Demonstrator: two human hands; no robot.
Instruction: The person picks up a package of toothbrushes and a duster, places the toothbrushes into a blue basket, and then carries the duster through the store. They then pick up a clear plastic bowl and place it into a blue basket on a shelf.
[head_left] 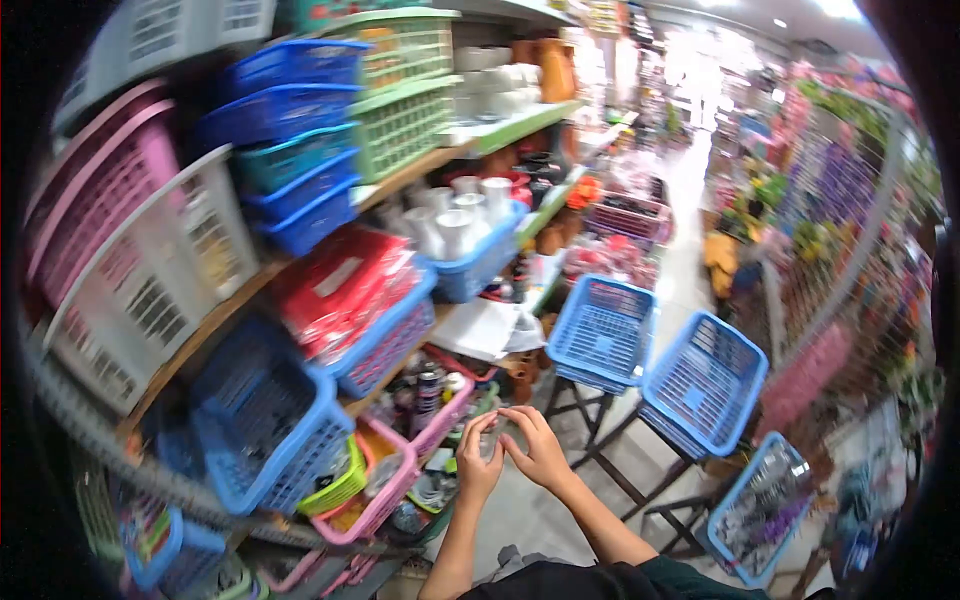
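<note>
My left hand (479, 462) and my right hand (537, 452) are raised side by side in front of my body, low in the middle of the view. Their fingers curve toward each other, with the thumbs apart from the fingers, and I see nothing held in either. Just left of my left hand, on a lower shelf, is a pink basket (408, 462) of small goods, with a dark spray can (427, 392) behind it. Beyond my right hand, a blue basket (603, 330) and another blue basket (706, 380) sit on dark stools.
Shelves on the left carry a large blue basket (262, 425), red plastic packets (345, 285), white vases (455, 228) and stacked green baskets (405, 112). A filled blue basket (760, 510) stands at lower right. An aisle (690, 190) runs ahead past artificial flowers (830, 190).
</note>
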